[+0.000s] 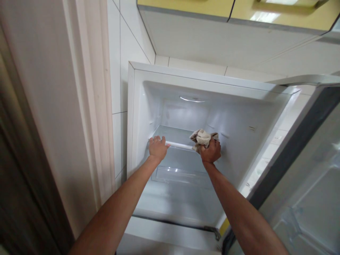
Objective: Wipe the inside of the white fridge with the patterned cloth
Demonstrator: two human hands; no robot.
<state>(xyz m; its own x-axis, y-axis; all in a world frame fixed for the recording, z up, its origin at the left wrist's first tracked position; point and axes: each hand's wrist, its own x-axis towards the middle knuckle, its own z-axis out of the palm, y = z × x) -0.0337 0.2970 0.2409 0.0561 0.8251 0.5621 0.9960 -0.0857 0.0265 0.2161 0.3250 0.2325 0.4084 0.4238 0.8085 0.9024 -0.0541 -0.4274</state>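
Inside the fridge (pixel 138 106), my right hand (pixel 211 151) is fisted round a cloth (pixel 202 137) at the shelf (pixel 175 136) edge. It looks soft and light, best held bunched. My left hand (pixel 157 147) fingers curl over the edge.

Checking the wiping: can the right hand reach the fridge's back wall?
Probably yes: the door is open, the right hand with its cloth is at the shelf, nothing shows before the back wall.

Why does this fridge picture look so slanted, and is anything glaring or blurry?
Head view: the wide lens slants and stretches the fridge frame; lights glare on the yellow cabinets; the door at right looks soft; the cloth, right hand and left hand on the shelf are fairly sharp.
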